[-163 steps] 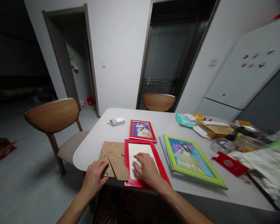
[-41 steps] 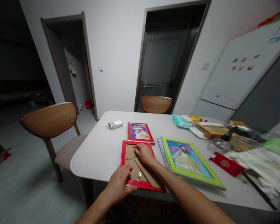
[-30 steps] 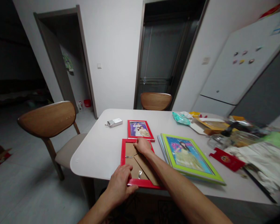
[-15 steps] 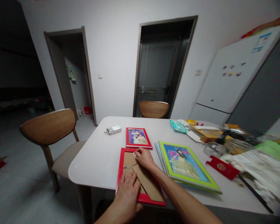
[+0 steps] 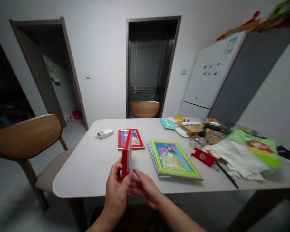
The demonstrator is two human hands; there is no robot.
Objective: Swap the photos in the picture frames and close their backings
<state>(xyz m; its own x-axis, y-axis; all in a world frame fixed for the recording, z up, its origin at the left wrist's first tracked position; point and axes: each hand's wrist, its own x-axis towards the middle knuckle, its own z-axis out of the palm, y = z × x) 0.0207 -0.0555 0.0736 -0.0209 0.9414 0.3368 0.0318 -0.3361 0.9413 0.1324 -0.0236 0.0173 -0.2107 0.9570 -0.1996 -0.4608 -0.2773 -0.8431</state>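
Note:
A red picture frame (image 5: 127, 154) stands on edge above the near side of the white table (image 5: 87, 167), seen nearly edge-on. My left hand (image 5: 117, 188) grips its near end, thumb on one side. Close against the frame's right side is my right hand (image 5: 147, 190), its fingers apart; any contact is hard to make out. Behind the raised frame lies a smaller red frame (image 5: 138, 138) with a photo, partly hidden by it. To the right, a green frame (image 5: 173, 158) with a picture of a person in a yellow dress rests on other frames.
A small silver-white box (image 5: 105, 133) lies at the back left. On the right are a teal packet (image 5: 168, 123), glass jars (image 5: 198, 141), a red card (image 5: 203, 157), white cloth (image 5: 234, 158) and a black strip (image 5: 227, 174). Wooden chairs (image 5: 145, 109) stand behind and left.
The red frame, lying back side up before, is now lifted and turned on edge in my left hand. My right hand has left its backing clip. The view has swung right.

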